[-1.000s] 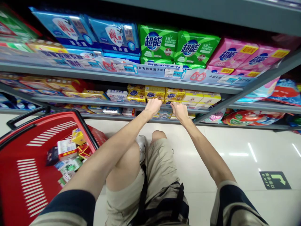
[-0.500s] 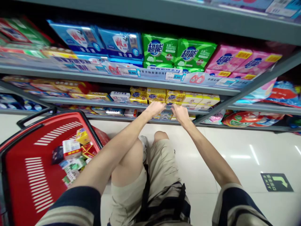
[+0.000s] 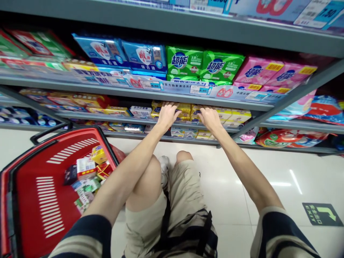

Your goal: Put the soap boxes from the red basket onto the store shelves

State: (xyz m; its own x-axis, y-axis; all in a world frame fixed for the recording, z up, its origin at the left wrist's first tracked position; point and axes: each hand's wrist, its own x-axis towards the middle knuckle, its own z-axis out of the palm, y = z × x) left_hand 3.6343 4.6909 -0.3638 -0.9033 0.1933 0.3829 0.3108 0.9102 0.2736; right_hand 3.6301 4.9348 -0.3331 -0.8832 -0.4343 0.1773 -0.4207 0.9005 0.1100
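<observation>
Yellow soap packs (image 3: 185, 111) stand in a row on the second shelf from the floor. My left hand (image 3: 168, 115) rests over the left ones, fingers stretched out and thumb apart. Farther right, my right hand (image 3: 210, 117) lies over the right end of the yellow row, with its fingers spread forward beside the pale yellow packs (image 3: 239, 116). Both hands appear to touch the packs from above and in front. Parts of the packs are hidden beneath the fingers.
A red shopping basket (image 3: 27, 211) with several small boxes (image 3: 86, 168) stands at my left. Above are blue packs (image 3: 99, 50), green packs (image 3: 185, 61) and pink packs (image 3: 258, 70). A shelf upright (image 3: 258, 120) slants on the right. An exit sign (image 3: 322, 214) marks the floor.
My hands were closed at the shelf's front edge, near each other. Now they have moved apart and up onto the yellow packs, with fingers opened. The view has tilted slightly upward.
</observation>
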